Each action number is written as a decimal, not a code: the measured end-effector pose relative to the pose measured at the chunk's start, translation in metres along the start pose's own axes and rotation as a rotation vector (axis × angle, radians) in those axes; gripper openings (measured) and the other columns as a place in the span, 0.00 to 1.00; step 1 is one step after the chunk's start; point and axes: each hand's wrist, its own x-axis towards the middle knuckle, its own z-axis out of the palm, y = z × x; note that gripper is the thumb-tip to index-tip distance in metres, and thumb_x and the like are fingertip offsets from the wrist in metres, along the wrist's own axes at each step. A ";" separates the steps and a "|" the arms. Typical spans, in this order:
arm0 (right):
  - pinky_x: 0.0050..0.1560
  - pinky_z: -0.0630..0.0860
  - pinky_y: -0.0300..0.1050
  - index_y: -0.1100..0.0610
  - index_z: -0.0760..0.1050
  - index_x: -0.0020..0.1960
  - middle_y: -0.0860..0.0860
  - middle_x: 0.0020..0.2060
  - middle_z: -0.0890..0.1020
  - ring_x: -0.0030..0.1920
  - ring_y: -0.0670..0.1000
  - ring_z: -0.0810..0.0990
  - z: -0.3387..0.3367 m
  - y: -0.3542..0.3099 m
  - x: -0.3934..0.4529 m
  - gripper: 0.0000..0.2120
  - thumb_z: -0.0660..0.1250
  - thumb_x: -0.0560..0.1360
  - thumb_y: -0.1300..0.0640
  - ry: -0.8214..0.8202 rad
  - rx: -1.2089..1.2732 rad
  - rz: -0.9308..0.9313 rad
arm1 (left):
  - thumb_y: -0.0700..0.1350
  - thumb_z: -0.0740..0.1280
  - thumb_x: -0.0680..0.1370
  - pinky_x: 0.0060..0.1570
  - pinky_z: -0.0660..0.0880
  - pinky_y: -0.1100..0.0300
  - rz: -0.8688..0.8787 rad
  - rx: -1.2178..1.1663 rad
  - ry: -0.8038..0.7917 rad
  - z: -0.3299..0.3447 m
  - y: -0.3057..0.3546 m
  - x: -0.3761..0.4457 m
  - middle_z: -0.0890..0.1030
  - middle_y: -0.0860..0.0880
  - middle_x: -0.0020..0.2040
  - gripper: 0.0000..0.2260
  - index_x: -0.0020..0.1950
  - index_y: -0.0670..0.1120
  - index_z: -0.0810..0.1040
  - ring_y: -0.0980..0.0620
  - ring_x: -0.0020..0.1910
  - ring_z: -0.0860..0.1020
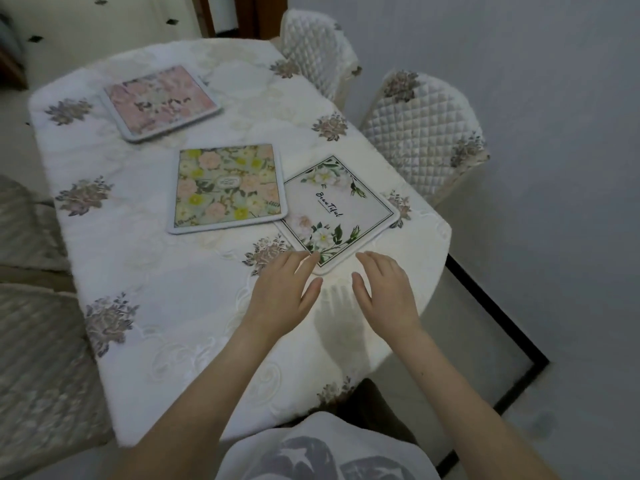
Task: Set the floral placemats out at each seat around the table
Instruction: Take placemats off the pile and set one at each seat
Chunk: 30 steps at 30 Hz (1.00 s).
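Both hands hovered with fingers straight, gripping nothing: the left hand (pixel 282 289) at the near corner of the white square placemat with green-leaved flowers (pixel 337 211), the right hand (pixel 384 289) just beside that corner. Beyond this mat lay the yellow-and-pink floral placemat (pixel 227 188), overlapping its edge; farther off, the pink floral placemat (pixel 161 102). Squaring the skewed mat to its seat probably called for flat palms. No containers showed.

Surface (pixel 194 320) under white embroidered floral cloth; two quilted chairs (pixel 420 133) at right; plain pale wall (pixel 554 98); black-edged floor (pixel 485 341).
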 end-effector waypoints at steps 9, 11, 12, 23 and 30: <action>0.62 0.72 0.54 0.61 0.73 0.64 0.57 0.60 0.78 0.62 0.58 0.75 0.022 0.065 0.094 0.17 0.60 0.79 0.55 -0.201 0.025 -0.212 | 0.51 0.56 0.79 0.58 0.73 0.50 -0.226 0.050 0.019 0.041 0.004 0.060 0.79 0.45 0.60 0.20 0.66 0.44 0.73 0.43 0.59 0.75; 0.61 0.73 0.55 0.62 0.73 0.63 0.57 0.59 0.79 0.61 0.58 0.76 0.022 0.077 0.121 0.16 0.60 0.78 0.56 -0.220 0.019 -0.301 | 0.52 0.54 0.79 0.58 0.73 0.50 -0.268 0.059 0.030 0.045 0.006 0.077 0.79 0.44 0.60 0.21 0.66 0.43 0.73 0.43 0.59 0.75; 0.60 0.73 0.55 0.62 0.74 0.62 0.58 0.58 0.79 0.60 0.59 0.77 0.023 0.082 0.135 0.16 0.61 0.78 0.56 -0.217 0.011 -0.351 | 0.52 0.54 0.79 0.58 0.73 0.50 -0.291 0.063 0.038 0.046 0.006 0.086 0.79 0.44 0.60 0.21 0.66 0.43 0.73 0.44 0.59 0.75; 0.63 0.70 0.56 0.60 0.71 0.65 0.58 0.63 0.75 0.65 0.60 0.72 0.072 0.135 0.247 0.17 0.59 0.78 0.55 -0.337 -0.123 -0.501 | 0.53 0.62 0.76 0.62 0.70 0.49 -0.511 0.138 0.050 0.106 -0.026 0.163 0.77 0.45 0.63 0.20 0.65 0.45 0.71 0.43 0.62 0.74; 0.64 0.65 0.60 0.53 0.59 0.73 0.60 0.71 0.64 0.67 0.64 0.64 0.109 0.171 0.280 0.25 0.56 0.78 0.47 -0.502 -0.216 -0.168 | 0.57 0.61 0.76 0.67 0.62 0.46 -0.935 0.037 -0.040 0.147 -0.040 0.170 0.65 0.37 0.70 0.30 0.73 0.44 0.59 0.39 0.69 0.62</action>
